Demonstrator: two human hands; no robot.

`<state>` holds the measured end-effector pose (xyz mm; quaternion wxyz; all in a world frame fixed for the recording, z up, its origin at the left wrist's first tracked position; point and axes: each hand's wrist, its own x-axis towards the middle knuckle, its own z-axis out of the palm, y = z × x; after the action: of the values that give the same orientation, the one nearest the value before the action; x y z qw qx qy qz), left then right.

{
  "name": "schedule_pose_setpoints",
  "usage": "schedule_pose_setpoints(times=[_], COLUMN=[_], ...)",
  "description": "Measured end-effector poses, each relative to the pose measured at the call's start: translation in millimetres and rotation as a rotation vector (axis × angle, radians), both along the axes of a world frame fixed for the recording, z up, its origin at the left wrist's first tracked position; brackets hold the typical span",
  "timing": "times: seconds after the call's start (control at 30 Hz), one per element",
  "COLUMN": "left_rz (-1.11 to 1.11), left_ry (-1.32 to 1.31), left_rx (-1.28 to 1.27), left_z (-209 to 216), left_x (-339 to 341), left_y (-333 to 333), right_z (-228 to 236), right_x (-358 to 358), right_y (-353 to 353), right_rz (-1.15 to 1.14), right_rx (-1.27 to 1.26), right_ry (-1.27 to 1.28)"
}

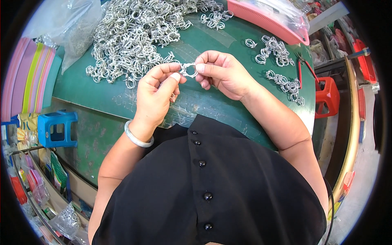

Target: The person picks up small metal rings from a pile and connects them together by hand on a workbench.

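Between my two hands, just above the green table (pixel 122 98), is a small silvery wire ring piece (pixel 189 70). My left hand (pixel 157 87), with a pale bangle (pixel 138 136) at its wrist, pinches the piece's left side between thumb and fingers. On its right side, the thumb and forefinger of my right hand (pixel 222 73) close on the ring. Behind my left hand rises a large heap of similar silvery ring pieces (pixel 134 32). Smaller clusters of ring pieces (pixel 277 51) lie to the right of my right hand.
Red-handled pliers (pixel 301 67) lie by the table's right edge. A pink basket (pixel 265 20) holding clear plastic stands at the far right. At left are stacked coloured baskets (pixel 24 77), a plastic bag (pixel 79 41) and a blue stool (pixel 57 128). A red stool (pixel 328 96) is at right.
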<state>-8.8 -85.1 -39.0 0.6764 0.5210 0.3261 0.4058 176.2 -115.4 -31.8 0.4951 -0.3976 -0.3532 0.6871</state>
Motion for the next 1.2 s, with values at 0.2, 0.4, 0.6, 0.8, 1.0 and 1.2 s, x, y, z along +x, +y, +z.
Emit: schedule_pose_setpoints(times=[0.2, 0.4, 0.6, 0.8, 1.0, 1.2], left_rz=[-0.015, -0.03, -0.015, 0.008, 0.017, 0.037], left_ry=[-0.05, -0.132, -0.115, -0.053, 0.004, 0.035], left_rx=[-0.092, -0.199, -0.139, 0.113, 0.211, 0.253], left_z=[0.7, -0.3, -3.1, -3.2, -4.5, -3.9], left_x=[-0.4, -1.1, -0.1, 0.5, -1.2, -0.4], left_y=[1.4, 3.7, 2.1, -0.8, -2.4, -3.5], right_z=[0.0, -0.9, -0.8, -3.2, -5.3, -4.1], right_x=[-0.2, -0.7, -1.8, -3.4, -2.7, -3.6], right_y=[-0.1, 0.6, -0.5, -0.3, 1.0, -0.1], right_rz=[0.005, 0.017, 0.015, -0.026, -0.041, -0.062], right_rx=[-0.004, 0.0, 0.023, 0.092, 0.174, 0.204], right_ry=[0.021, 0.058, -0.002, -0.077, -0.046, -0.013])
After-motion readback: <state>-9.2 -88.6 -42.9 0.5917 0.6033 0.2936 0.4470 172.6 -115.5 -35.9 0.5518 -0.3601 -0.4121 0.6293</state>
